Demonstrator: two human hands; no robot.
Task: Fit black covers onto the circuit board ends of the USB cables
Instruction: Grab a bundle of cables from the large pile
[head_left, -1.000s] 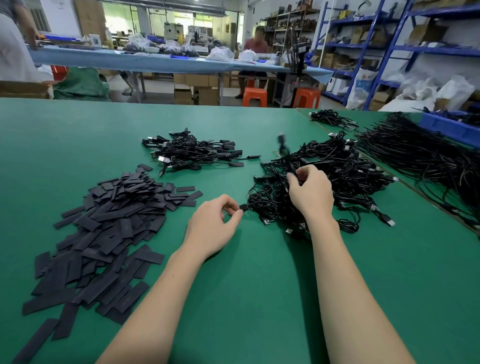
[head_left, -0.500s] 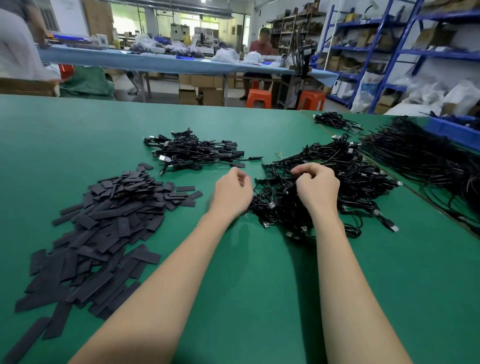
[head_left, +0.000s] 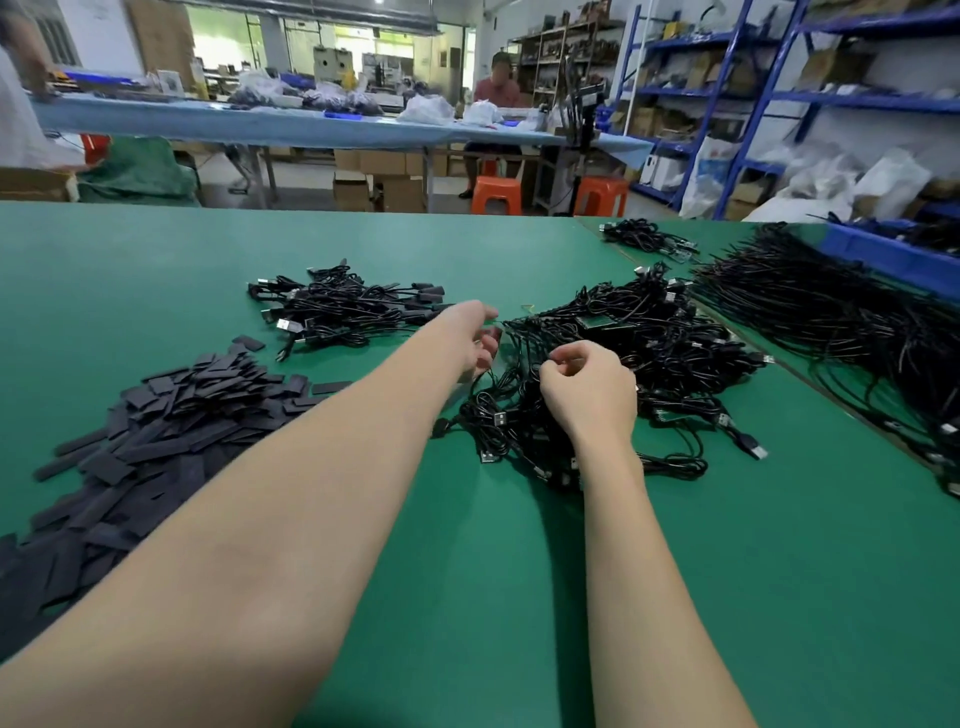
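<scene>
The right hand (head_left: 589, 395) is curled closed on strands in the tangled cable pile (head_left: 623, 353) on the green counter (head_left: 467, 571); the left hand (head_left: 475, 338) is extended, fingers loosely open. One cable should be teased free slowly. The black covers (head_left: 156, 426) are heaped well left.

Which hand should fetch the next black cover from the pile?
Left. The left hand is open on the side of the cover pile; the right hand is closed among the cable heap.
</scene>
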